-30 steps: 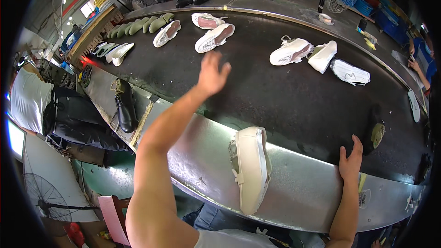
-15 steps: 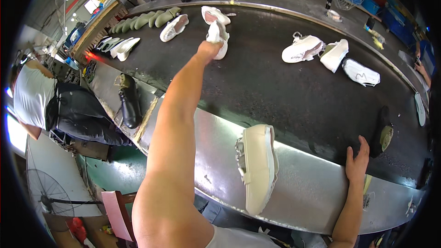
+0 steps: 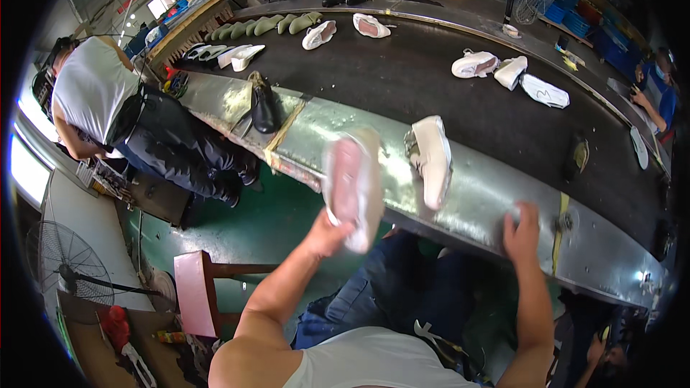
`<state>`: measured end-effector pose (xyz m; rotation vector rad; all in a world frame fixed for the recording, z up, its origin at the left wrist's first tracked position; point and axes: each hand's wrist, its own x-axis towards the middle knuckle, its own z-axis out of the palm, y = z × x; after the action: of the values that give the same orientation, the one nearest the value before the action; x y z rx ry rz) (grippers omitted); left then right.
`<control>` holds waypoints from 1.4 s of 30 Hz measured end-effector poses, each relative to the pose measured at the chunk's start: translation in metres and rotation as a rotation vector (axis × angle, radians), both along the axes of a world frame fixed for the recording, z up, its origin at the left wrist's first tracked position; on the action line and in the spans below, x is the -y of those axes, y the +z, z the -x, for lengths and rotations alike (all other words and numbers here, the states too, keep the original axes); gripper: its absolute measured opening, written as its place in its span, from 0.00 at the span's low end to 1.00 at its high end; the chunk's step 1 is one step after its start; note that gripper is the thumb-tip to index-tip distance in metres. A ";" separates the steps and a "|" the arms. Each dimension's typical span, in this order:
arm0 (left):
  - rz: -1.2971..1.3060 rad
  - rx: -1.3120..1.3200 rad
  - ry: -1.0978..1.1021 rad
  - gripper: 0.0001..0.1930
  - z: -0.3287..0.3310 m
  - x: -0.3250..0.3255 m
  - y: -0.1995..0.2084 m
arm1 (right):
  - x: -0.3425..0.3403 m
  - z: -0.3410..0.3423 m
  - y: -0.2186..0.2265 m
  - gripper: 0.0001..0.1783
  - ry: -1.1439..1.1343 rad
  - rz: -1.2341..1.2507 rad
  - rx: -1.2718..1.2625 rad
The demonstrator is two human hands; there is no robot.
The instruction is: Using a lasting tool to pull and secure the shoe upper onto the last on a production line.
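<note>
Item 1: white shoe (image 3: 350, 187), pink lining, qty. 1. Held in L grip (image 3: 327, 236), fingers closed on its near end; opening turned up, outline blurred.

Change vs. approx. half a sec. ago: item 1 was grasped at far side of black worktop (image 3: 402, 79); now brought back to near edge of metal ledge (image 3: 489, 187). Meaning for the work (judged): L grip occupied, one shoe fewer beyond it, R grip (image 3: 523, 233) available.

Item 2: cream shoe (image 3: 433, 162), qty. 1. Laid on its side on ledge, between grips, a bit fwd. of both; untouched.

R grip: empty, fingers loosely spread, over ledge; contact w/ metal can't be told.

Other stock:
- Black shoe (image 3: 264, 108), on ledge, fwd.-left of L grip.
- Green shoe forms (image 3: 267, 25), in a row, far fwd.-left of L grip.
- White footwear group (image 3: 512, 72), qty. 3, well fwd. of R grip.
- Dark shoe (image 3: 577, 156), fwd.-right of R grip.
</note>
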<state>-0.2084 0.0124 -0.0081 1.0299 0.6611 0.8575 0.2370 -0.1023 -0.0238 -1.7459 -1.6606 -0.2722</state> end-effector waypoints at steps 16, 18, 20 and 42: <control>-1.059 -1.411 -0.841 0.36 -0.071 0.206 -0.053 | 0.329 0.208 -0.050 0.32 0.009 0.883 -0.202; -0.948 -1.344 -0.771 0.36 -0.095 0.198 -0.073 | 0.337 0.208 -0.043 0.30 0.028 1.002 -0.225; -0.797 -1.250 -0.682 0.36 -0.115 0.184 -0.101 | 0.348 0.202 -0.046 0.29 0.031 1.013 -0.292; 0.018 -0.100 -0.509 0.29 -0.050 0.175 -0.092 | 0.229 0.222 -0.025 0.15 0.290 0.975 -1.582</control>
<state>-0.1587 -0.1623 -0.1003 1.1621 0.4568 0.3575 0.0148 -0.3308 -0.0484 -1.3725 -0.6857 1.8146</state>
